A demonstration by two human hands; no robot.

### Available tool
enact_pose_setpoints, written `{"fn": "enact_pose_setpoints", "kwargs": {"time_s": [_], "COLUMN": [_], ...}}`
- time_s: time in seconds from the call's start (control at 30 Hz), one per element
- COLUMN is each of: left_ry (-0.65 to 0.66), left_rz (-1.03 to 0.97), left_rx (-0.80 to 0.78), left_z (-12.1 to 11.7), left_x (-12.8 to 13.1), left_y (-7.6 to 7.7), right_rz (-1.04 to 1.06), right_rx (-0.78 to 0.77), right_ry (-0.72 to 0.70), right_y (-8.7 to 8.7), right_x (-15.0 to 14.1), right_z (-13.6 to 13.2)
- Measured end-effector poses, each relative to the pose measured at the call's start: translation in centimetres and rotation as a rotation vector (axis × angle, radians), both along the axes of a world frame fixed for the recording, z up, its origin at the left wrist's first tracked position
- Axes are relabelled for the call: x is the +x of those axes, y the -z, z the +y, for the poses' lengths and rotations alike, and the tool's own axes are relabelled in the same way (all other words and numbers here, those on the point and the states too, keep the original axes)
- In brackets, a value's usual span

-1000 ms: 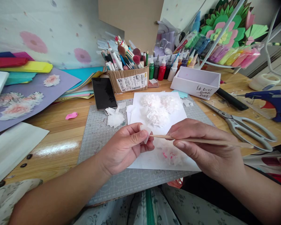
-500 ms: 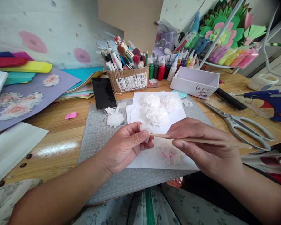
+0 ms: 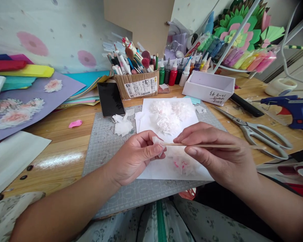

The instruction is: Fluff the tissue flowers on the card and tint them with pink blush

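Note:
My left hand (image 3: 138, 154) pinches a small piece of white tissue paper (image 3: 157, 141) between thumb and fingers. In my right hand (image 3: 214, 151) is a thin wooden stick (image 3: 217, 146), held level like a pencil, its tip at the tissue piece. Below the hands lies white paper (image 3: 151, 171) on a grey cutting mat (image 3: 116, 193). Fluffy white tissue flowers (image 3: 168, 122) rest on the paper's far part. A tissue flower with pink bits (image 3: 183, 164) sits nearer, partly behind my right hand. Loose tissue scraps (image 3: 123, 126) lie on the mat at left.
Scissors (image 3: 257, 131) and a blue glue gun (image 3: 293, 106) lie at right. A phone (image 3: 111, 99), a cardboard box of pens and brushes (image 3: 137, 84), paint bottles (image 3: 173, 74) and a white box (image 3: 209, 85) stand behind. Purple paper with flowers (image 3: 37, 117) is at left.
The stick has turned more level, and its tip now meets the tissue piece from a slightly different angle. My right hand has shifted a little left. The whole view has moved slightly.

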State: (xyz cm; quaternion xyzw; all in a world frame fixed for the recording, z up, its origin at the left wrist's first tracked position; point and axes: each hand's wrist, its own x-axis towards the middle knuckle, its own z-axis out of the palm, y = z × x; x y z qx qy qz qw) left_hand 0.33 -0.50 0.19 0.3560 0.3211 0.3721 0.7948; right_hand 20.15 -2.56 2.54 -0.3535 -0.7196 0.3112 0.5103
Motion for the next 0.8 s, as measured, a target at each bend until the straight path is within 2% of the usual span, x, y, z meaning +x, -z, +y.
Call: {"fn": "enact_pose_setpoints", "kwargs": {"time_s": [0.3, 0.43, 0.5, 0.6, 0.63, 0.8], "left_ry": [0.068, 0.065, -0.004, -0.176, -0.187, 0.04], "left_rz": [0.088, 0.206, 0.292, 0.412, 0.437, 0.466], "left_rx": [0.143, 0.19, 0.235, 0.358, 0.393, 0.382], "left_z": [-0.2, -0.1, 0.1, 0.5, 0.5, 0.2], "left_x": [0.1, 0.1, -0.1, -0.5, -0.6, -0.4], "left_y": [0.4, 0.6, 0.5, 0.2, 0.1, -0.1], "right_rz": [0.113, 0.112, 0.096, 0.063, 0.051, 0.005], "right_rx": [-0.152, -0.189, -0.177, -0.136, -0.12, -0.045], "right_ry": [-0.11, -0.098, -0.078, -0.036, -0.02, -0.006], "right_y": [-0.1, 0.1, 0.3, 0.5, 0.6, 0.9], "right_x": [-0.8, -0.7, -0.5, -0.2, -0.2, -0.3], "right_z": [-0.5, -0.6, -0.6, -0.7, -0.8, -1.0]}}
